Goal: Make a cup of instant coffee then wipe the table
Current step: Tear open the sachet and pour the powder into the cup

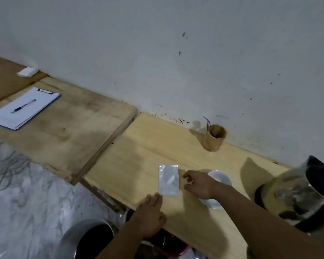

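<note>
Two hands frame a flat silvery packet point(168, 180) that lies on the pale wooden tabletop point(138, 146), its long axis running away from the person toward the wall; the left hand point(150, 217) rests palm-down at the near edge, its fingers point(155, 198) flat and released, the tips touching or just short of the packet's near left corner; the right hand point(198, 185) hovers just beside the packet's right edge with its fingers point(186, 175) loosely curled and spread, grasping nothing; the right looks slightly the nearer for a pinch along the long side, while the left seems placed to steady the near end, so I judge that picking up the packet is the step in hand and the coffee is barely begun; a white cup point(221, 179) stands just behind the right wrist, partly hidden by it, and a steel kettle point(297, 193) with a dark handle stands well to the right; near the wall stands a small wooden holder point(214, 139) with something thin sticking out of it; a second, darker table point(73, 126) butts against the left side and carries a clipboard point(24, 109) with a pen point(23, 106) on it; the wall point(176, 53) behind is pale and speckled with dark marks; below the near edge are a marbled floor point(26, 202) and a metal bin point(86, 238); no cloth for wiping is in sight.
</note>
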